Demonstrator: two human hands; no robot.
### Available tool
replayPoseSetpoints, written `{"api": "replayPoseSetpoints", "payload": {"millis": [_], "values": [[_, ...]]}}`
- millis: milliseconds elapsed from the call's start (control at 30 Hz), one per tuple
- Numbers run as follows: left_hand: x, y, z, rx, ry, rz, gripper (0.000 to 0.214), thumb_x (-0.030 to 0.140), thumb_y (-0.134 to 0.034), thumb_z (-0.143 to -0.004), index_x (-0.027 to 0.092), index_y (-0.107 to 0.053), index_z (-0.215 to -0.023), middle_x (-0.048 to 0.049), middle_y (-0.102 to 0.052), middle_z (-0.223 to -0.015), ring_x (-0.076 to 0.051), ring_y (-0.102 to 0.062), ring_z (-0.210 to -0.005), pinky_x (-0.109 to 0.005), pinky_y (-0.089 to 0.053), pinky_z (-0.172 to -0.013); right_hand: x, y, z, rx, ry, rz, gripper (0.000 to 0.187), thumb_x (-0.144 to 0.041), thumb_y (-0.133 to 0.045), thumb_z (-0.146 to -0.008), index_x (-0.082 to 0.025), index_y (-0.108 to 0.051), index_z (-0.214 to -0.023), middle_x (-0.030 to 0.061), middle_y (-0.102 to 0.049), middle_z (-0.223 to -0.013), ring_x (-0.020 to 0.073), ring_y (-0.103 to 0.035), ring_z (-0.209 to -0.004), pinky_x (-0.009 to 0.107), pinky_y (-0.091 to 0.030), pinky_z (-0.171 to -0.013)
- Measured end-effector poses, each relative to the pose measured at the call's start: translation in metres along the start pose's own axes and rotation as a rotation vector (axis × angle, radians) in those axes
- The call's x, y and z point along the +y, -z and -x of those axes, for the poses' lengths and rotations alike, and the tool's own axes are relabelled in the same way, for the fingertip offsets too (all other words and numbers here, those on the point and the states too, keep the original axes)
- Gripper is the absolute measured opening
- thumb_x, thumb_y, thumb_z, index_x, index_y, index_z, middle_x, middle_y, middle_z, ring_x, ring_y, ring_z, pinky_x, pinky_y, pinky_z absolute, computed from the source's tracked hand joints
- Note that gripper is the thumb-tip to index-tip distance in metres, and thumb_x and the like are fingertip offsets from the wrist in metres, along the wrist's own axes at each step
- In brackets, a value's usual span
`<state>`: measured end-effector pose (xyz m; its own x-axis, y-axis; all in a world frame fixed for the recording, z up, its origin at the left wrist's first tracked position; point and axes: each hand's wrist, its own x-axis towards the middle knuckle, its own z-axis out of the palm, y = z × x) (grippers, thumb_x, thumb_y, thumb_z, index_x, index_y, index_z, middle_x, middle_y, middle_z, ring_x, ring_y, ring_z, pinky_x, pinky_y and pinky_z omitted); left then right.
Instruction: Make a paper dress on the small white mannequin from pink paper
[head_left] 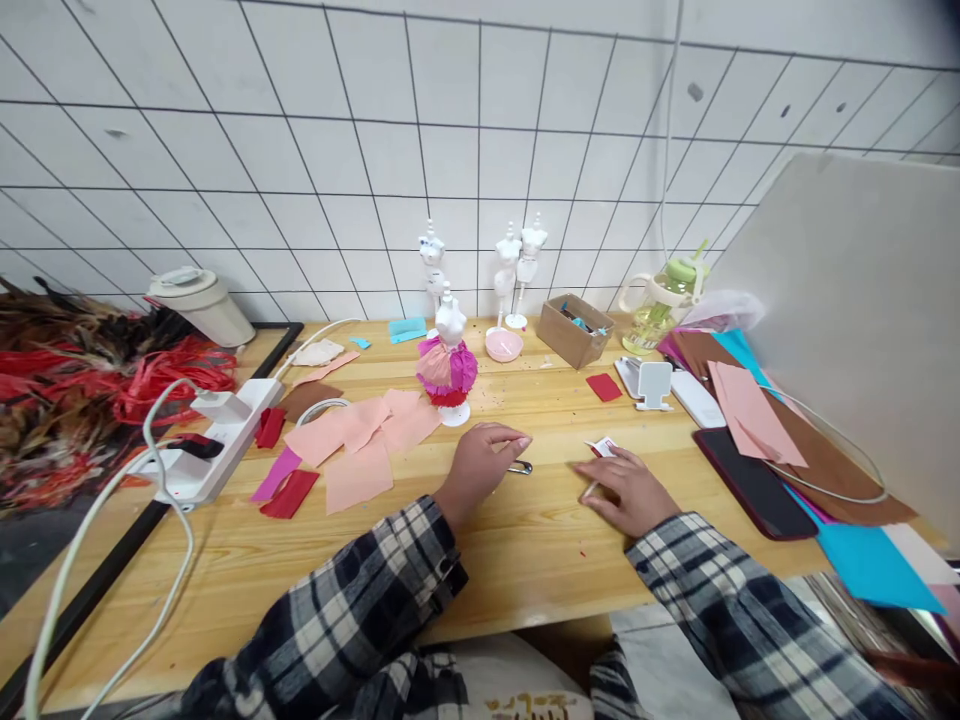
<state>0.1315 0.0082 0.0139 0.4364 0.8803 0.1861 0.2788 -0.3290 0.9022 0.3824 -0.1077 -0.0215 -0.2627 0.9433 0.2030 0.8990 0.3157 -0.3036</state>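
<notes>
My left hand [484, 470] rests low over the tabletop with its fingers pressed together. A small dark metal piece with a looped end [520, 467] sticks out beneath it; the rest is hidden. My right hand [628, 490] has thumb and forefinger around a small pale piece [590, 490], too small to name. Against its other fingers lies a small red-and-white item with a pointed tip [602, 447]. Behind my left hand stands a white miniature dress form [451, 320], wearing a pink, magenta and red ruffled paper skirt [448, 372].
Peach paper pieces [360, 480] lie at left, beside a power strip [225, 440] with cables. More white dress forms [507, 265], a pink bowl [504, 346] and a cardboard box [574, 335] stand behind. At right are a phone [754, 483], coloured sheets and a drink bottle [654, 318].
</notes>
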Motion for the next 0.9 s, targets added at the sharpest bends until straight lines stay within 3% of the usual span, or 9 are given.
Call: {"api": "replayPoseSetpoints", "payload": {"millis": [67, 267, 367, 433, 500, 567, 633, 767, 900], "values": [[-0.002, 0.016, 0.013, -0.069, 0.029, 0.092, 0.021, 0.037, -0.063, -0.08, 0.019, -0.075, -0.08, -0.0065, -0.074, -0.083, -0.021, -0.066, -0.08, -0.032, -0.05, -0.073, -0.002, 0.008, 0.0, -0.103, -0.044, -0.039, 0.059, -0.032, -0.066, -0.077, -0.024, -0.052, -0.134, 0.0109, -0.063, -0.127, 0.0239, -0.057, -0.119, 0.052, -0.027, -0.111], [-0.011, 0.034, 0.044, -0.119, -0.008, 0.119, 0.019, 0.037, -0.065, -0.08, 0.022, -0.076, -0.082, -0.0071, -0.072, -0.088, -0.02, -0.065, -0.085, -0.033, -0.05, -0.08, -0.009, 0.038, -0.013, -0.475, -0.211, -0.192, 0.085, -0.038, -0.076, -0.064, -0.03, -0.041, -0.142, 0.0125, -0.053, -0.139, 0.0348, -0.041, -0.134, 0.07, 0.0, -0.107], [-0.019, 0.038, 0.047, -0.149, 0.024, 0.18, 0.022, 0.04, -0.066, -0.079, 0.021, -0.076, -0.082, -0.0071, -0.071, -0.087, -0.02, -0.064, -0.084, -0.034, -0.049, -0.08, -0.011, 0.054, -0.027, -0.583, -0.25, -0.285, 0.088, -0.041, -0.073, -0.069, -0.03, -0.033, -0.147, 0.014, -0.057, -0.133, 0.0356, -0.044, -0.131, 0.074, 0.001, -0.103], [-0.025, 0.042, 0.048, -0.149, 0.122, 0.281, 0.026, 0.042, -0.065, -0.079, 0.019, -0.076, -0.085, -0.0075, -0.072, -0.089, -0.021, -0.064, -0.086, -0.035, -0.049, -0.081, -0.021, 0.064, -0.039, -0.49, -0.233, -0.295, 0.07, -0.043, -0.068, -0.075, -0.029, -0.045, -0.14, 0.0131, -0.061, -0.129, 0.0344, -0.049, -0.127, 0.072, -0.006, -0.106], [-0.029, 0.048, 0.05, -0.115, 0.232, 0.408, 0.031, 0.044, -0.067, -0.077, 0.018, -0.074, -0.094, -0.0078, -0.072, -0.094, -0.022, -0.063, -0.09, -0.036, -0.048, -0.083, -0.041, 0.069, -0.053, -0.272, -0.191, -0.309, 0.052, -0.046, -0.064, -0.079, -0.026, -0.06, -0.126, 0.012, -0.061, -0.129, 0.0318, -0.052, -0.124, 0.062, -0.024, -0.108], [-0.032, 0.054, 0.051, -0.066, 0.291, 0.528, 0.041, 0.043, -0.071, -0.073, 0.018, -0.069, -0.106, -0.0076, -0.07, -0.097, -0.021, -0.062, -0.092, -0.035, -0.047, -0.084, -0.072, 0.067, -0.068, -0.075, -0.199, -0.381, 0.044, -0.046, -0.059, -0.082, -0.024, -0.064, -0.121, 0.0112, -0.065, -0.123, 0.0263, -0.059, -0.115, 0.046, -0.043, -0.1], [-0.034, 0.061, 0.053, -0.022, 0.296, 0.609, 0.048, 0.041, -0.075, -0.069, 0.017, -0.063, -0.11, -0.006, -0.067, -0.094, -0.018, -0.061, -0.09, -0.032, -0.046, -0.082, -0.106, 0.057, -0.085, -0.006, -0.204, -0.487, 0.044, -0.046, -0.06, -0.082, -0.023, -0.065, -0.119, 0.0094, -0.072, -0.104, 0.0212, -0.067, -0.092, 0.037, -0.052, -0.084], [-0.04, 0.075, 0.056, 0.066, 0.241, 0.573, 0.039, 0.041, -0.076, -0.067, 0.018, -0.052, -0.087, 0.0005, -0.057, -0.08, -0.013, -0.055, -0.077, -0.026, -0.044, -0.073, -0.157, 0.02, -0.116, 0.029, -0.202, -0.585, 0.029, -0.041, -0.065, -0.079, -0.02, -0.074, -0.097, 0.0057, -0.071, -0.082, 0.0137, -0.06, -0.066, 0.026, -0.049, -0.062], [-0.047, 0.09, 0.057, 0.15, 0.214, 0.52, 0.04, 0.039, -0.076, -0.066, 0.02, -0.046, -0.083, 0.0033, -0.051, -0.077, -0.011, -0.051, -0.071, -0.024, -0.041, -0.069, -0.172, -0.014, -0.136, -0.012, -0.241, -0.785, 0.025, -0.038, -0.069, -0.074, -0.019, -0.076, -0.089, 0.0035, -0.068, -0.073, 0.0116, -0.054, -0.06, 0.025, -0.046, -0.058]]}}
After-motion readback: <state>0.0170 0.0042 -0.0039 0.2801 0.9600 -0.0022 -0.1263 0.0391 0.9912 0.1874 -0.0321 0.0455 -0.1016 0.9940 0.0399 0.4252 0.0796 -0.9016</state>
